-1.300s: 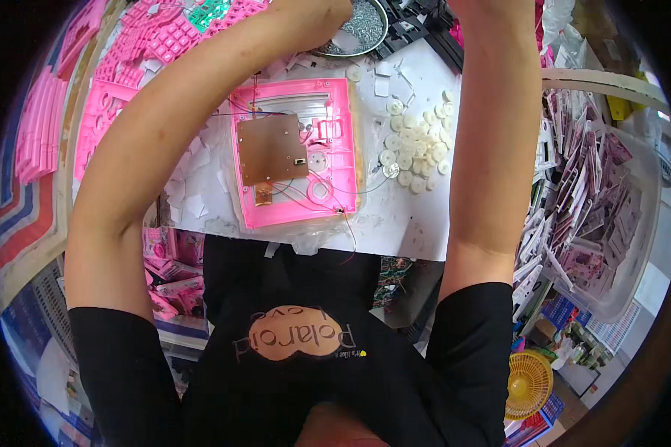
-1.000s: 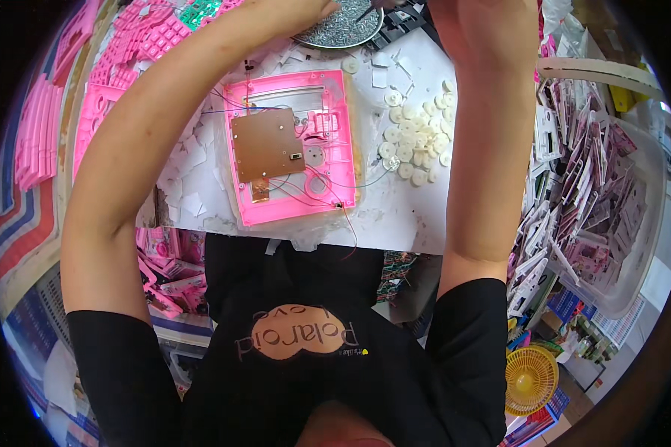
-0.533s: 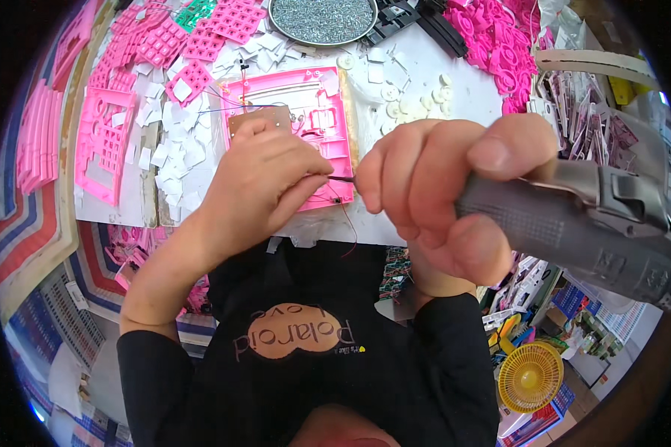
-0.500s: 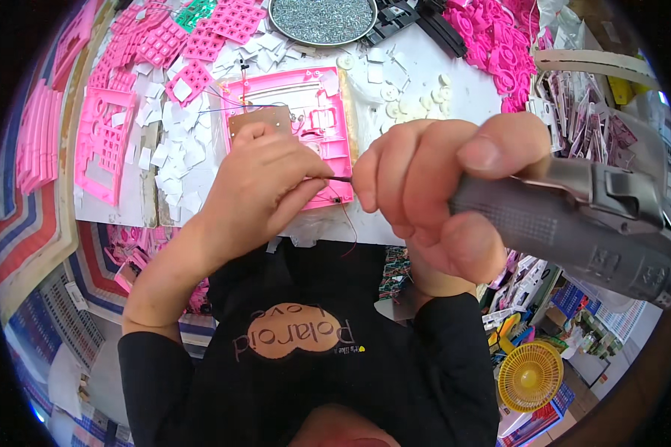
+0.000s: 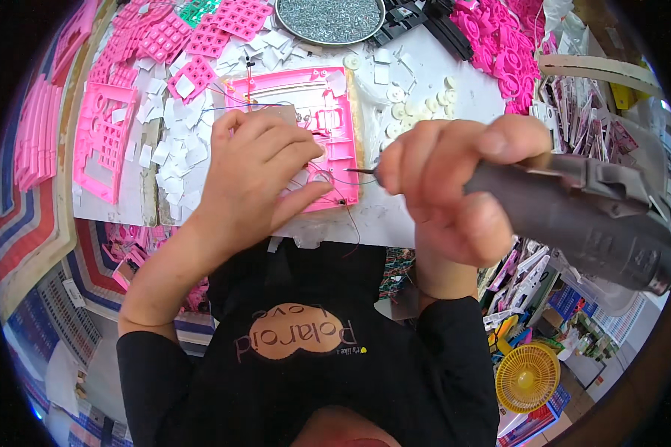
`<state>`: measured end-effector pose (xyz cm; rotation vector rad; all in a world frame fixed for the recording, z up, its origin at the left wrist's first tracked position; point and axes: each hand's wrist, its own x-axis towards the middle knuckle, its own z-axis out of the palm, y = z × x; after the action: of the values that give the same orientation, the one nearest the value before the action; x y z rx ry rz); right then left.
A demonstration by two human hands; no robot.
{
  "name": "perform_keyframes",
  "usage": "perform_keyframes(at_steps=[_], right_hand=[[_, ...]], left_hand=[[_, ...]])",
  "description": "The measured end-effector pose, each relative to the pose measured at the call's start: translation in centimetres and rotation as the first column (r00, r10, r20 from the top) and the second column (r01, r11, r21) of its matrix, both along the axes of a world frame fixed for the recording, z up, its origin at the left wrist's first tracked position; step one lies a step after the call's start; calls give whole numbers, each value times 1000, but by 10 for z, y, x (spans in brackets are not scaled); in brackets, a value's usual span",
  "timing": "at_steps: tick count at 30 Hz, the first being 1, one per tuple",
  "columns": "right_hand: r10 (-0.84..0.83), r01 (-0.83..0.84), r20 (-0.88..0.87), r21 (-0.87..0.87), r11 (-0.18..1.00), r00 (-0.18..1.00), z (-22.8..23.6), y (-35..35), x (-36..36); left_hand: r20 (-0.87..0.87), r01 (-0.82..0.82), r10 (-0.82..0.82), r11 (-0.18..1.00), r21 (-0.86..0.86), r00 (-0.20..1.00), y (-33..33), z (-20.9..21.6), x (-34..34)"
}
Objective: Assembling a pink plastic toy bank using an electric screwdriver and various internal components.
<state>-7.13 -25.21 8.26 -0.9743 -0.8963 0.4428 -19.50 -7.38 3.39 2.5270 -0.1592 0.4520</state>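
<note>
My right hand (image 5: 451,190) is wrapped round a grey electric screwdriver (image 5: 566,212) held above the table. Its thin dark bit (image 5: 361,171) points left over the right edge of a pink plastic housing (image 5: 341,100). Over the housing's left part lies my left hand (image 5: 257,167), fingers apart and thumb stretched towards the bit. Beneath its fingers a brown board (image 5: 283,112) is mostly covered. Thin wires run out of the housing, and one red wire (image 5: 355,223) hangs past its near edge. Whether the bit touches anything cannot be made out.
Screws fill a round tray (image 5: 332,18) at the back. White pieces (image 5: 179,156) lie scattered to the left, near pink keypad parts (image 5: 164,37). White round parts (image 5: 417,108) sit right of the housing, and pink parts (image 5: 488,45) are heaped behind. A yellow basket (image 5: 528,378) stands low right.
My left hand has opened from a pinch near the bit and spread over the housing. The screwdriver's tip has drawn slightly right and up, showing more of the bit.
</note>
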Motion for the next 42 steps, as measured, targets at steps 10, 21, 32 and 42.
perform_keyframes(at_steps=[10, 21, 32, 42], right_hand=[[6, 5, 122, -93, 996, 993, -3, -18, 17], [95, -86, 144, -69, 994, 985, -3, -13, 26], [181, -187, 152, 26, 982, 972, -5, 0, 33], [184, -185, 191, -13, 983, 964, -5, 4, 36]], left_hand=[[-176, 200, -143, 906, 372, 974, 0, -10, -10], [-225, 125, -46, 927, 354, 973, -12, -4, -13], [-189, 70, 20, 887, 456, 982, -29, 4, -9], [-274, 238, -129, 878, 415, 953, -2, 8, 2]])
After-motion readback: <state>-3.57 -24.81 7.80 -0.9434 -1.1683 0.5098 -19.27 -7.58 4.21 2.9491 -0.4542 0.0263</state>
